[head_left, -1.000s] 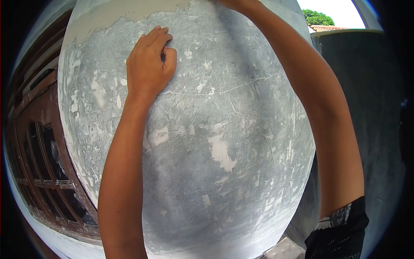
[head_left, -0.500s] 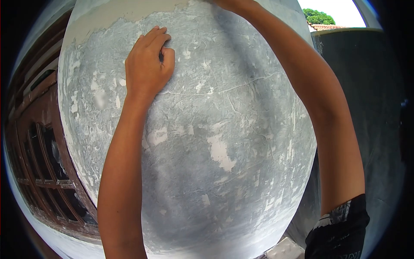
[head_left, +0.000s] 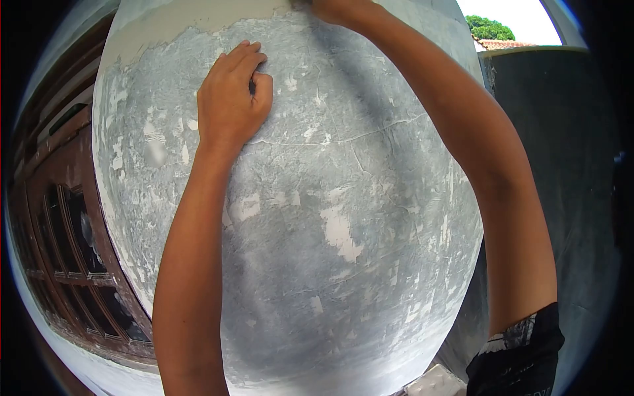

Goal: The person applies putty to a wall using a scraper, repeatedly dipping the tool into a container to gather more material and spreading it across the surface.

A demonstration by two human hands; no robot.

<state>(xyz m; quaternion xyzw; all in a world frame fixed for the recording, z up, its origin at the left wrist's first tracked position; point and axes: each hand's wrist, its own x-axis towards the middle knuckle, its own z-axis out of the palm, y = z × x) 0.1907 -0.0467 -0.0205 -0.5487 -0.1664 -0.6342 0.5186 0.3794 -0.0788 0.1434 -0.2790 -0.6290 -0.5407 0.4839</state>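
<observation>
A grey wall (head_left: 297,264) with pale patches and a thin crack fills the middle of the view. My left hand (head_left: 234,96) rests against its upper left part, fingers pointing up and slightly bent, thumb apart; I see no tool in it. At the top edge, my right hand (head_left: 340,9) is partly cut off by the frame. Its fingers look closed around something dark (head_left: 301,3), too little of which shows to name. Just beside it, a band of beige coating (head_left: 165,33) with a ragged lower edge runs across the wall's top.
To the left is a brown wooden window frame (head_left: 69,277) with dark panes. A dark panel or wall (head_left: 548,132) stands on the right. Beyond it show a tiled roof (head_left: 505,44) and a green tree (head_left: 489,28). A pale block (head_left: 436,383) lies at the bottom right.
My right hand has shifted slightly left and down along the top edge, bringing the dark thing into view. The left hand keeps its pose on the wall; the whole view has shifted slightly.
</observation>
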